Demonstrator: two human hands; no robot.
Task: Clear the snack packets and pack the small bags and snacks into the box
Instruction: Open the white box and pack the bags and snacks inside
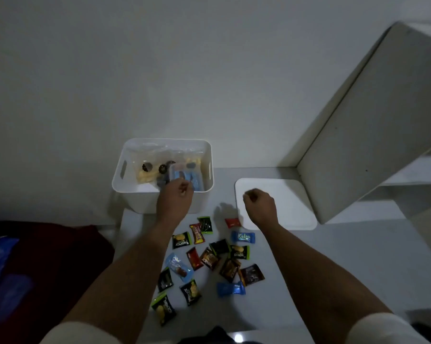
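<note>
A white plastic box [145,202] with handle slots stands at the back of the white table. Inside lie clear small bags of yellow and dark snacks [148,171] and a blue packet [184,178]. My left hand [176,197] hovers over the box's front rim, fingers curled, touching or just above the blue packet. My right hand [259,203] hangs over the white lid [291,202], fingers curled with nothing visible in them. Several small snack packets [209,259] in black, green, red, brown and blue lie scattered on the table between my forearms.
The white lid lies flat to the right of the box. A white shelf panel [373,125] rises at the right. A dark red cloth [60,256] and blue plastic [1,259] sit at the left, beyond the table edge. A wall stands behind the box.
</note>
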